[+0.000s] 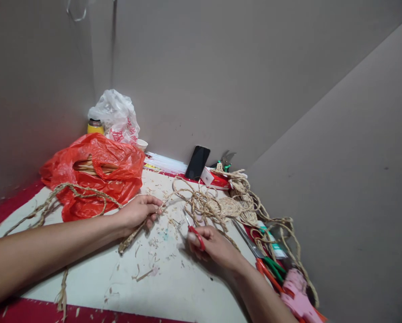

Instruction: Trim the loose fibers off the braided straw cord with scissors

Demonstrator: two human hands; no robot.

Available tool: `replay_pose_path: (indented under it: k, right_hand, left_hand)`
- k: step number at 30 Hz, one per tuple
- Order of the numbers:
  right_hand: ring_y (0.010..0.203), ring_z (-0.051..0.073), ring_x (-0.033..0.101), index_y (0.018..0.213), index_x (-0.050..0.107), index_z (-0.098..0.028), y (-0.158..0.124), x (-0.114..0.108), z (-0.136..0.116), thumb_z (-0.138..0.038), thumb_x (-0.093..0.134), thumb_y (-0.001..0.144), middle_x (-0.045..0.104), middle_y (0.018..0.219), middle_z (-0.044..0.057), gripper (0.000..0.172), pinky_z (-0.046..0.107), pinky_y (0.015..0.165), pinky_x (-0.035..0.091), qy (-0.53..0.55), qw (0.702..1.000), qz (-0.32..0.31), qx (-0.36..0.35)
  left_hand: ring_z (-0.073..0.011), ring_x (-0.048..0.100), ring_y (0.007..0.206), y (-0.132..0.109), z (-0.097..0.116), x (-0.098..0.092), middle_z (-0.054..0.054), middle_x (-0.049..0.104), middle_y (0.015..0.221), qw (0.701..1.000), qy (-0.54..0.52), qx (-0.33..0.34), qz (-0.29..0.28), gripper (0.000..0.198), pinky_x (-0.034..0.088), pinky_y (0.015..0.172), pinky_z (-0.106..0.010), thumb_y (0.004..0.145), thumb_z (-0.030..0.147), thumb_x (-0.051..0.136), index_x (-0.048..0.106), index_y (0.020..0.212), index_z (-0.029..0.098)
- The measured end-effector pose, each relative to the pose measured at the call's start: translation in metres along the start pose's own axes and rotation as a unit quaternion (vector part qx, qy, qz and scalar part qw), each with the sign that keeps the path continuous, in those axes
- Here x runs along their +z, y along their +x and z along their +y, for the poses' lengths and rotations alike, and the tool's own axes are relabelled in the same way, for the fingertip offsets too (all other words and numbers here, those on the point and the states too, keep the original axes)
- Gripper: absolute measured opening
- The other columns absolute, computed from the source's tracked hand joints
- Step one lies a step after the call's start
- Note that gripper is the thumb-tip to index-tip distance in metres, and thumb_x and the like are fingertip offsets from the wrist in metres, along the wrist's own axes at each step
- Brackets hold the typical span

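My left hand (142,211) pinches a braided straw rope (130,240) between thumb and fingers; its frayed end hangs below the palm. From the fingertips the strand runs on to a loose tangle of rope (201,199) at the middle of the table. My right hand (214,246) is closed around the red handles of small scissors (196,235), with the blades pointing up toward the tangle. Another length of thick braid (49,202) lies at the left and passes behind my left forearm. Its other frayed end (62,291) shows below the forearm.
A red plastic bag (96,202) of straw strips sits back left, before a white bag (115,110) and yellow jar (95,126). A phone (198,162) leans at the back. Coiled rope (243,202), large shears (254,249) and a pink tool (297,287) line the right edge. Straw scraps litter the white board (174,287).
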State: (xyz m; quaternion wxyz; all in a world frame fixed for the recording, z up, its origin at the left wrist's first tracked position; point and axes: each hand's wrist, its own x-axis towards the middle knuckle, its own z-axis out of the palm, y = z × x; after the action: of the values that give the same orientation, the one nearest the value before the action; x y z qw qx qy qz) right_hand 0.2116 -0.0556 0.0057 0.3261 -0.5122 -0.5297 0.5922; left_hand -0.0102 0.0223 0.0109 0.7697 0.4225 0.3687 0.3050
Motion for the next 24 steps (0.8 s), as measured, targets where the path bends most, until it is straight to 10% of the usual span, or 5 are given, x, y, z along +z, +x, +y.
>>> replay_pose_path:
  k: [6,13,24]
  right_hand:
    - [0.056,0.010,0.055,0.091,0.066,-0.018,0.007,-0.006,-0.001,-0.061,0.054,0.083,0.068,0.084,0.006,0.045,0.018,0.040,0.035,0.157,0.973,0.151,-0.079]
    - [0.080,0.019,0.065,0.094,0.071,-0.018,0.011,-0.010,-0.002,-0.064,0.064,0.072,0.069,0.107,0.011,0.051,0.026,0.055,0.051,0.262,0.951,0.146,-0.072]
    - [0.073,0.016,0.062,0.088,0.075,-0.019,0.003,-0.015,-0.011,-0.052,0.069,0.075,0.071,0.083,0.005,0.036,0.024,0.057,0.051,0.235,0.923,0.256,-0.164]
  left_hand:
    - [-0.0027,0.036,0.045,-0.007,0.009,0.000,-0.001,0.053,0.067,0.984,-0.057,-0.111,-0.130,0.014,0.020,0.039,-0.015,0.073,0.004,0.056,0.059,0.085,0.010]
    - [-0.0038,0.034,0.046,-0.019,0.010,0.002,0.000,0.051,0.068,0.934,-0.081,-0.171,-0.303,0.017,0.025,0.040,-0.016,0.074,0.013,0.064,0.063,0.092,0.011]
    - [-0.0010,0.019,0.040,-0.008,0.009,-0.001,0.006,0.040,0.058,0.960,-0.115,-0.137,-0.217,0.012,0.008,0.036,-0.014,0.076,0.019,0.063,0.055,0.083,0.015]
